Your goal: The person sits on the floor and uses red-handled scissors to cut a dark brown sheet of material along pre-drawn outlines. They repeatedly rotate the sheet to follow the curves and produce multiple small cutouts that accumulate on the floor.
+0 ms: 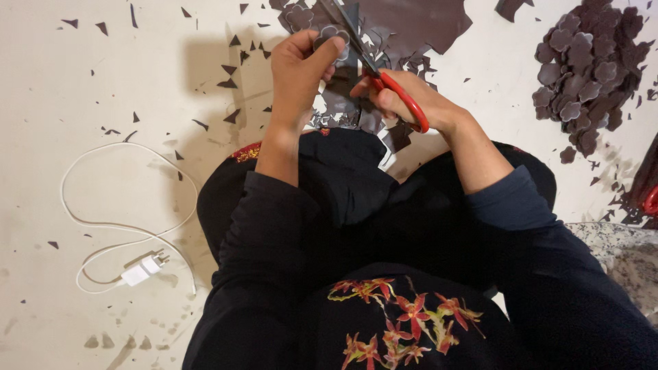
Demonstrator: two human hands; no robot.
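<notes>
Your left hand (298, 68) pinches a flower cutout (334, 34); your right hand (401, 99) grips red scissors (384, 75) over the scrap-littered pale floor (103, 75).

I find no packages, labels, signs or screens anywhere in my view; nothing here carries a printed panel or a display that I can report on.
</notes>
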